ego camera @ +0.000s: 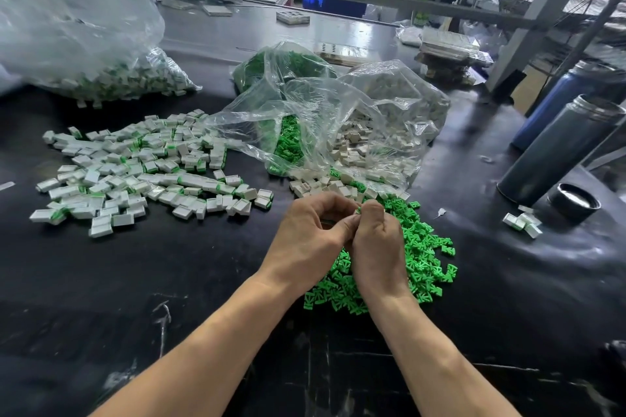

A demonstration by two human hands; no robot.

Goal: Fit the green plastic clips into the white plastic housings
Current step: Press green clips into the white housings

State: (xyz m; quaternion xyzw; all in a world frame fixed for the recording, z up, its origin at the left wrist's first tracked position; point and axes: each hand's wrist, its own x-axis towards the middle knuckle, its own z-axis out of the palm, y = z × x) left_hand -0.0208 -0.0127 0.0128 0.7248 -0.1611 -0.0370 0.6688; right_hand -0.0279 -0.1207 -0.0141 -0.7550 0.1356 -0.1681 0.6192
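My left hand [310, 234] and my right hand [376, 240] meet at mid-table with curled fingers, pinching a small part between them; a sliver of white and green shows at the fingertips [358, 210]. What each hand holds is mostly hidden. Beneath my right hand lies a heap of loose green clips [423, 257]. Empty white housings [325, 184] spill from a clear bag just beyond my hands. To the left spreads a pile of white housings with green clips fitted [135, 166].
The black table [169, 281] carries open clear bags of green clips [288, 139] and white housings [372, 132], and a big bag of assembled parts [84, 54] at far left. Two metal flasks [562, 145], a black cap [574, 201] and a few assembled parts [523, 223] stand right.
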